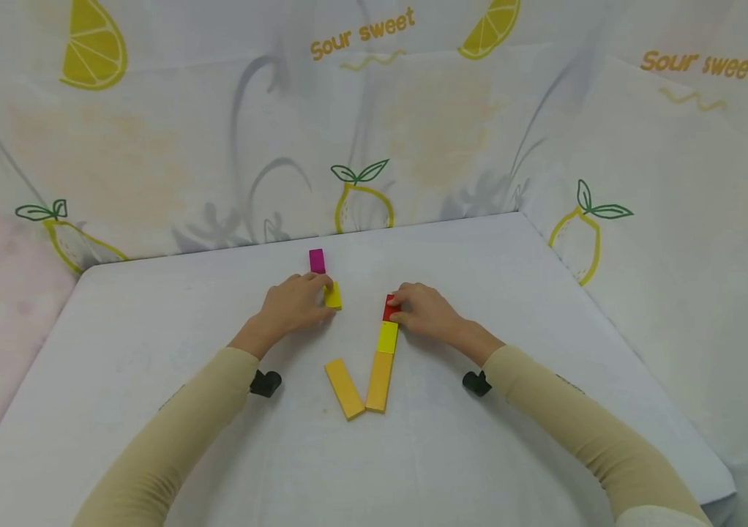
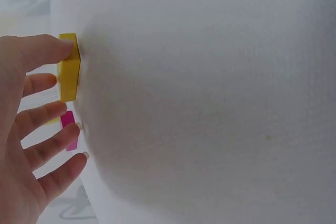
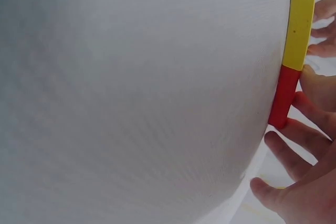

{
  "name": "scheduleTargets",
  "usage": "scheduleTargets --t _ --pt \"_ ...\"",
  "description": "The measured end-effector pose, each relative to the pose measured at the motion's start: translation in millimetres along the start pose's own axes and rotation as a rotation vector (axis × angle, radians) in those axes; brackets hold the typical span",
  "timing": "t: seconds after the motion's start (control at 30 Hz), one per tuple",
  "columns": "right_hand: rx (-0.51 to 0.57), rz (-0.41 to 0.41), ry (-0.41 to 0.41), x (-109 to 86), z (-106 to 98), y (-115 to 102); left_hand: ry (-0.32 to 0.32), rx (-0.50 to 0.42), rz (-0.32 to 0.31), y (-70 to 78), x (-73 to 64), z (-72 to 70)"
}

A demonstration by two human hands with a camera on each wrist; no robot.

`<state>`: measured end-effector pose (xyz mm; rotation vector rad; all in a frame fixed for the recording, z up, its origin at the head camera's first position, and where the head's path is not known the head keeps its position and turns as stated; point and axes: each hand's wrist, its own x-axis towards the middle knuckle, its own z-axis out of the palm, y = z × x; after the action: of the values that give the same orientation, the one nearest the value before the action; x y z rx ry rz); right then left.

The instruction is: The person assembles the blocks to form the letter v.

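My left hand [image 1: 293, 301] pinches a small yellow block [image 1: 334, 297] between thumb and index finger; its other fingers are spread in the left wrist view. Just beyond that hand lies a magenta block [image 1: 317, 261]. On the right, my right hand [image 1: 428, 313] holds a red block [image 1: 389, 313] with thumb and fingers. The red block touches the far end of a second yellow block [image 1: 387, 337], which joins a longer orange block [image 1: 380, 382] in one line. Another orange block [image 1: 345, 389] slants off to the left, its near corner close to the first one's foot.
A white cloth covers the table [image 1: 466, 454]. Behind it hangs a light curtain [image 1: 183, 146] printed with lemons and lettering. Dark wrist-worn devices, one [image 1: 266, 383] at the left wrist and one [image 1: 476, 383] at the right, show beneath the sleeves.
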<state>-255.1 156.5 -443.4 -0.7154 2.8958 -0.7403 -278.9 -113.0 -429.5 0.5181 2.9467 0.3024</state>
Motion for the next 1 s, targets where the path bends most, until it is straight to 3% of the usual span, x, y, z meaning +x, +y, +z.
scheduleTargets --t 0.43,0.63,1.0 --pt "-0.001 -0.002 0.004 -2.3 2.0 1.3 0.016 0.005 0.017 -1.1 -1.0 4.6" --pt "0.011 0.005 -0.002 -4.7 2.3 -0.4 -0.012 -0.002 0.002 1.5 -0.2 6.1" --pt "0.005 -0.018 -0.002 0.4 -2.2 2.7 -0.015 0.025 0.003 3.4 4.2 -2.5"
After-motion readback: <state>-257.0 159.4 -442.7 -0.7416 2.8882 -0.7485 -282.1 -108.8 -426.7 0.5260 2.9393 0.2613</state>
